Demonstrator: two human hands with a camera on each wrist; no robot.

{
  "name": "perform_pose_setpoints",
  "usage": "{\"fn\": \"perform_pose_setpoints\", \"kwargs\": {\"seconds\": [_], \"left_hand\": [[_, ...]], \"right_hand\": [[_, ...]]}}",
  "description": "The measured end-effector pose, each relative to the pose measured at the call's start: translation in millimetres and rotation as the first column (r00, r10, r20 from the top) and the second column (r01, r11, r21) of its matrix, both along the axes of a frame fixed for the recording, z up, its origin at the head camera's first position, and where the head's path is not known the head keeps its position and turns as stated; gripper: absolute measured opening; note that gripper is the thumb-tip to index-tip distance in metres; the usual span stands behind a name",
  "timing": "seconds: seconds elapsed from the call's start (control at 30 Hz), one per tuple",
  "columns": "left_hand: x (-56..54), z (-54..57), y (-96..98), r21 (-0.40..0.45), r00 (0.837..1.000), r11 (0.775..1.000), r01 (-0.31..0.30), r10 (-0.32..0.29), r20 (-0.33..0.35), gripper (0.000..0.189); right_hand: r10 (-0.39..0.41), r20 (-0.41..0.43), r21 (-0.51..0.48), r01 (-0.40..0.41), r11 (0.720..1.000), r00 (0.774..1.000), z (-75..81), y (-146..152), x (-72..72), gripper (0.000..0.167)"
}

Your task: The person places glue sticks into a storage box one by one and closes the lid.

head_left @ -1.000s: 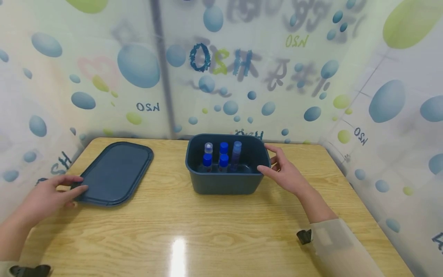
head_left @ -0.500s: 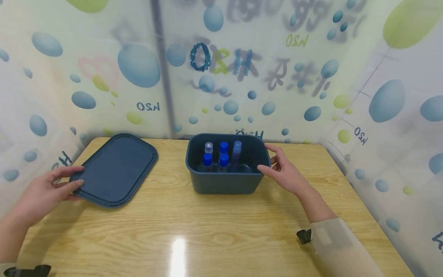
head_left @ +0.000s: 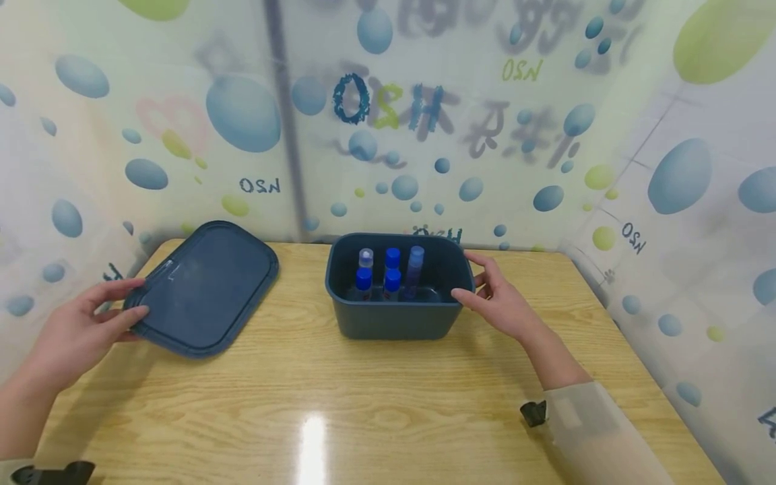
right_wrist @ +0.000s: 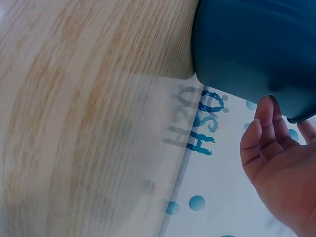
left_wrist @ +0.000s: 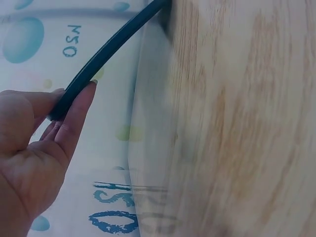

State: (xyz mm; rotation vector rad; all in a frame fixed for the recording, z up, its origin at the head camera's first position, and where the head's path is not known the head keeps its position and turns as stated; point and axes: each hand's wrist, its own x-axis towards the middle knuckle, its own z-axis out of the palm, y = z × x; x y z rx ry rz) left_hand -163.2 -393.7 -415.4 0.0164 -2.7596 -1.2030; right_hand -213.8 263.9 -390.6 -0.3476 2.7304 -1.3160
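At the left of the head view my left hand (head_left: 85,330) pinches the near-left edge of a dark blue lid (head_left: 206,293), thumb on top and fingers beneath. The left wrist view has the lid (left_wrist: 106,52) edge-on, tilted, its lower end between thumb and fingers. Right of centre a matching deep storage box (head_left: 397,322) stands uncovered on the table. Inside it several small bottles (head_left: 392,279) stand upright, mostly blue-capped. My right hand (head_left: 500,303) holds the box's right end, thumb at the front rim corner; its curled fingers (right_wrist: 266,111) meet the wall in the right wrist view.
A wood-grain table (head_left: 364,397) carries everything. Behind it and at both sides hang pale curtains (head_left: 388,168) printed with blue and green drops, close to the table's edges and to the box's back.
The lid's far end has risen and the lid has turned slightly, shifting a little toward the right. My left hand has moved up with it. The right hand and box stay put.
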Motion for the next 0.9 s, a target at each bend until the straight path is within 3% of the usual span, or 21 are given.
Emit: {"fn": "perform_pose_setpoints", "kwargs": {"seconds": [0.9], "left_hand": [[2.3, 5.2, 6.6, 0.040, 0.990, 0.989, -0.141, 0.142, -0.026, 0.065]], "right_hand": [[0.005, 0.000, -0.015, -0.005, 1.000, 1.000, 1.7, -2.6, 2.3, 0.083]]}}
